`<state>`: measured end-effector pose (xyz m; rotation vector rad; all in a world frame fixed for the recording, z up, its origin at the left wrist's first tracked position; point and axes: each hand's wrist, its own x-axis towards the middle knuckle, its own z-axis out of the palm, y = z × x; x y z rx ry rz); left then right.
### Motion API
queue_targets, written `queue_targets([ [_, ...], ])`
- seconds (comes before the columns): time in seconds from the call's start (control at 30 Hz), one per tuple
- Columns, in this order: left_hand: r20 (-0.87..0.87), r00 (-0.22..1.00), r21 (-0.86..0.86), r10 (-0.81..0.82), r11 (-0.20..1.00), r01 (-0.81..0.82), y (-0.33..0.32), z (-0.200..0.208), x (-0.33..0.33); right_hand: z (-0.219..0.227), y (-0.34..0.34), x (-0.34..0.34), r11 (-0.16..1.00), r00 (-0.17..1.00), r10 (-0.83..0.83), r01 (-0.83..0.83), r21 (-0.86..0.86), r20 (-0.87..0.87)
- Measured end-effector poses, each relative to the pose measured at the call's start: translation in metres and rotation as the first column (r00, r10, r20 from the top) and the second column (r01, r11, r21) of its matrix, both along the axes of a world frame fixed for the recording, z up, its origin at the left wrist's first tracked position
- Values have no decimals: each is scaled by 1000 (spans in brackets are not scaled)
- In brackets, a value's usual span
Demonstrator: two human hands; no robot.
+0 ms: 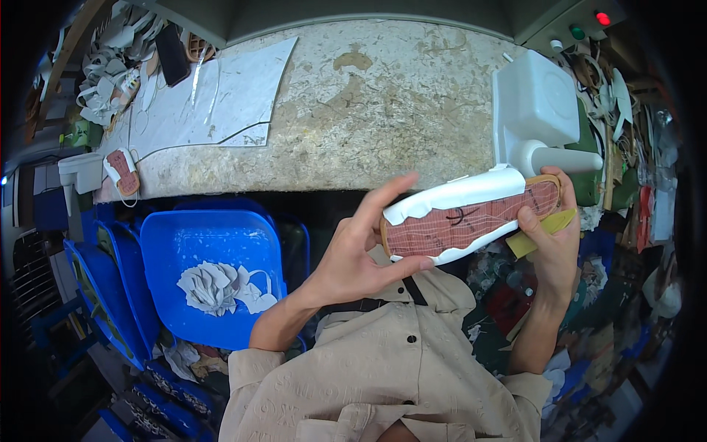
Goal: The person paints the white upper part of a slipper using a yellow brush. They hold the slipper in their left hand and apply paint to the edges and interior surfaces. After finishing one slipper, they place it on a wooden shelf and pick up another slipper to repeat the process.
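A long reddish-brown shoe insole [471, 224] with a tan rim lies across both hands above my lap, its underside up. White upper material [460, 193] is folded over its two long edges, and a dark pen mark shows near its middle. My left hand [346, 256] grips the left end, with the thumb below and a finger stretched along the top edge. The right end sits in my right hand [556, 258], its thumb on the underside. That same hand also has a flat yellow-green piece [541, 234] in it; its kind is unclear.
Ahead stands a worn, stained worktable [383, 103] with a white sheet [228, 96], a dark phone [171, 55] and a white plastic container [541, 99]. A smaller similar insole [123, 173] rests at the left edge. White scraps [217, 289] lie in a blue bin [210, 236].
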<state>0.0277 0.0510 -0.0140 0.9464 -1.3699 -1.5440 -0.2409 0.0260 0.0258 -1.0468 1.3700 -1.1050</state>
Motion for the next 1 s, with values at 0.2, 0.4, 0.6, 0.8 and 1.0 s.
queue_targets([
  [0.2,-100,994,155,-46,986,61,2,9,12,-5,1,0,1000,999,-13,12,14,36],
  [0.4,-315,944,87,-99,987,132,4,3,26,-10,2,-4,1000,997,-10,9,20,80],
  [0.6,30,998,-155,-51,986,55,6,0,25,-13,3,1,1000,995,-19,17,26,102],
  [0.8,-154,983,31,-96,994,102,-16,-16,50,-2,2,11,977,967,202,-210,39,158],
  [1.0,-431,757,227,-492,752,618,-52,-28,23,14,-1,41,881,881,474,-473,-11,9],
])
